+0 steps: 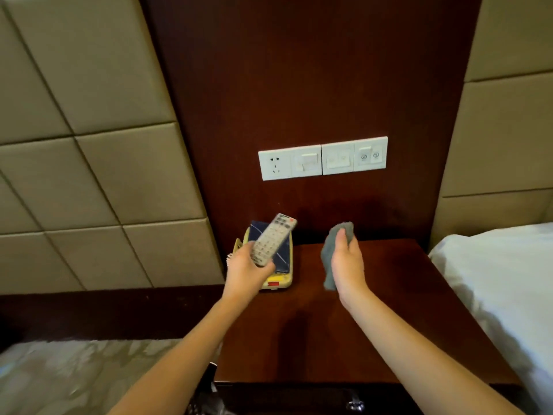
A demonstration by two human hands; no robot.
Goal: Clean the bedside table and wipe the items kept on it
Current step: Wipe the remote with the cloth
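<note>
My left hand (246, 272) grips the lower end of a light grey remote control (273, 236), lifted and tilted above a yellow tray (281, 283) that holds a dark blue card or booklet (282, 255). The tray stands at the back left corner of the dark wooden bedside table (323, 319). My right hand (347, 265) holds a crumpled grey cloth (332, 253) in the air above the table's back middle, a little to the right of the remote. The cloth hangs down past my palm.
A white panel of sockets and switches (323, 158) is set in the dark wood wall behind the table. A bed with white linen (502, 283) borders the table on the right. Padded beige panels (89, 145) line the left wall. A drawer handle (354, 404) shows at the table's front.
</note>
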